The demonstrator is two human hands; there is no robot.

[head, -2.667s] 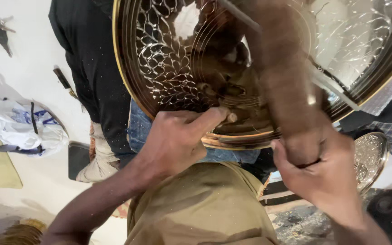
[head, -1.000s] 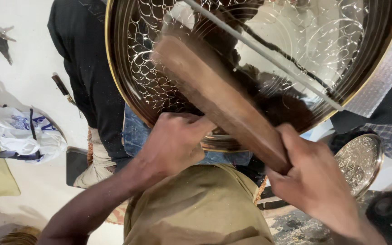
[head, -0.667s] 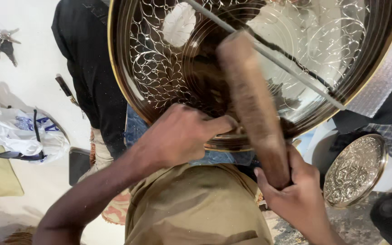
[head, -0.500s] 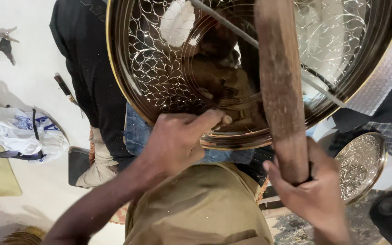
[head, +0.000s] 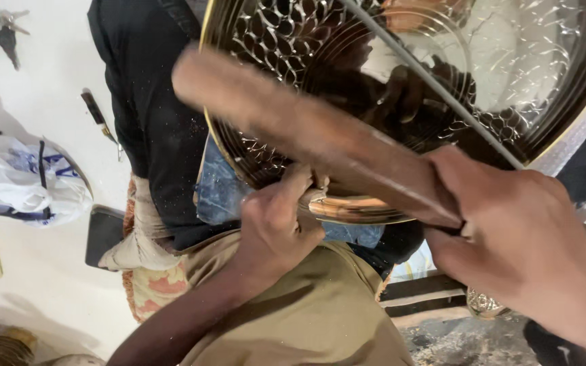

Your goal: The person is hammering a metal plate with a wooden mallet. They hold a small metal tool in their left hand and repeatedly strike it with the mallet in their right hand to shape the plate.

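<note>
Pale floor (head: 42,81) (dusty, shadowed)

A crumpled white plastic bag (head: 25,179) lies on the pale floor (head: 42,68) at the far left of the view, well to the left of the big engraved metal tray (head: 401,102). It is soft and shapeless, white with blue printed patches and dark straps or handles running across it. Just to its right, between the bag and the tray, lies a flat dark rectangular slab (head: 103,234); whether it is a screen cannot be told. No labels or signs show.
</note>
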